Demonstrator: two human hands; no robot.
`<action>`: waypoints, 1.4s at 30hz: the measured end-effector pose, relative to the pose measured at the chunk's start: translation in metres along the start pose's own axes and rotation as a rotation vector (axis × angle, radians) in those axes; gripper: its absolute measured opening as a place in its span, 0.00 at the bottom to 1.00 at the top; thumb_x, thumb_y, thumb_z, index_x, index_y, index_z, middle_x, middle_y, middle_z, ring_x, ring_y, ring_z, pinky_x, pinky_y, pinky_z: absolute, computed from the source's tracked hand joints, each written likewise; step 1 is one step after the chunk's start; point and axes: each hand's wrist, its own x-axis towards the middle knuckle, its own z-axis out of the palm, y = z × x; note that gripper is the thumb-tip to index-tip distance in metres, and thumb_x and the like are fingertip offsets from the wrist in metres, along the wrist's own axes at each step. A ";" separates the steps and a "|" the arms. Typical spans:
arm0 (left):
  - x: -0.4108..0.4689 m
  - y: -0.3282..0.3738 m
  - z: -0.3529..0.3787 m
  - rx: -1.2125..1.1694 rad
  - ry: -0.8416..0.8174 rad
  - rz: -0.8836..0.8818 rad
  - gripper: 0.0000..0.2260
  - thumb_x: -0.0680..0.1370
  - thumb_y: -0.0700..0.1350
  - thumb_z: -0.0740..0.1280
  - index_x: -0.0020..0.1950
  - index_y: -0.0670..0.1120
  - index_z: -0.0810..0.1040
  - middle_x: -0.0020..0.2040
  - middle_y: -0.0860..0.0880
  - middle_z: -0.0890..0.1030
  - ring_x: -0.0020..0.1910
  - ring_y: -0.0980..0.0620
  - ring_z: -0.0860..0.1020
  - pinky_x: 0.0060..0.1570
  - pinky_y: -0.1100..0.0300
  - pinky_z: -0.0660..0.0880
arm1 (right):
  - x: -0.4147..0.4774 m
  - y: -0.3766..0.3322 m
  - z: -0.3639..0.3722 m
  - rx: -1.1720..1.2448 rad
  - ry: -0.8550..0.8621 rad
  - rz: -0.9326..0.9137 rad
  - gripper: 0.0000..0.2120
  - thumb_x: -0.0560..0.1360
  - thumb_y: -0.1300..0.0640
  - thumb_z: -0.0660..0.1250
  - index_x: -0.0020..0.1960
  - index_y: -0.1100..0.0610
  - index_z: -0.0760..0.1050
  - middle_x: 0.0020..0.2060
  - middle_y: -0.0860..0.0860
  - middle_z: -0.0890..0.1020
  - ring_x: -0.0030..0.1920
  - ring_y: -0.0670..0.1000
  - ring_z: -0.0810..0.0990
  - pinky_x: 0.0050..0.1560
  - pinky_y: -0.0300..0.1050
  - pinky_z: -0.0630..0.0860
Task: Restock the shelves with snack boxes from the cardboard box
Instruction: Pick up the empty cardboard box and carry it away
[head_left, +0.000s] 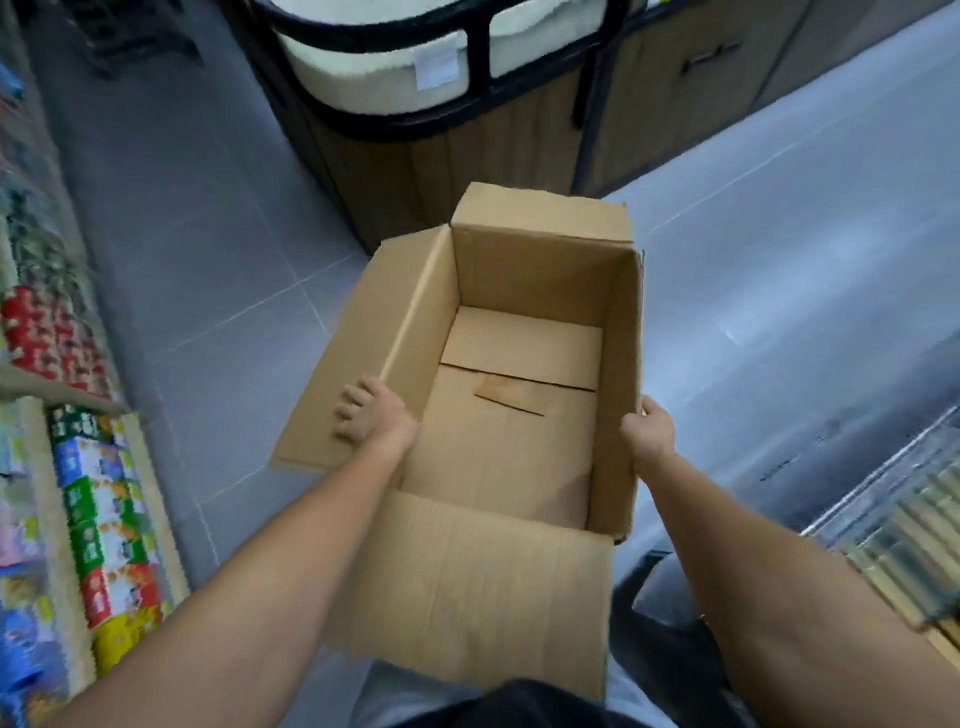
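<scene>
An open brown cardboard box (519, 374) is held up in front of me above the floor, its four flaps spread and its inside bare. My left hand (371, 413) grips the left wall at the fold of the left flap, fingers curled over the outside. My right hand (647, 428) grips the top edge of the right wall. Colourful snack boxes (104, 519) stand in rows on the shelves (62, 384) along the left edge of the view.
Grey tiled floor (208, 249) lies below the box. A dark wooden counter with a black-framed white cushion (395, 67) stands ahead. At the lower right is a wire rack (893, 519) with pale packets. My dark clothing shows at the bottom.
</scene>
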 end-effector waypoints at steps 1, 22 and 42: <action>0.012 0.006 -0.005 -0.015 0.005 -0.009 0.34 0.75 0.45 0.68 0.75 0.42 0.53 0.74 0.38 0.58 0.71 0.37 0.62 0.66 0.43 0.65 | 0.005 -0.004 -0.003 0.028 0.024 0.008 0.07 0.62 0.62 0.55 0.36 0.56 0.71 0.29 0.50 0.73 0.35 0.54 0.71 0.29 0.38 0.69; 0.033 0.320 0.037 -0.045 0.010 0.542 0.10 0.76 0.41 0.61 0.54 0.39 0.78 0.53 0.39 0.81 0.53 0.37 0.78 0.47 0.54 0.72 | 0.153 0.033 -0.136 -0.142 0.361 0.367 0.24 0.73 0.68 0.58 0.69 0.58 0.63 0.57 0.59 0.76 0.53 0.60 0.77 0.53 0.56 0.76; 0.155 0.576 0.305 0.109 -0.031 0.802 0.08 0.77 0.40 0.62 0.52 0.39 0.77 0.49 0.35 0.81 0.51 0.35 0.77 0.49 0.51 0.73 | 0.439 0.200 -0.147 -0.208 0.532 0.702 0.16 0.75 0.63 0.65 0.61 0.56 0.67 0.53 0.56 0.78 0.51 0.58 0.79 0.50 0.54 0.78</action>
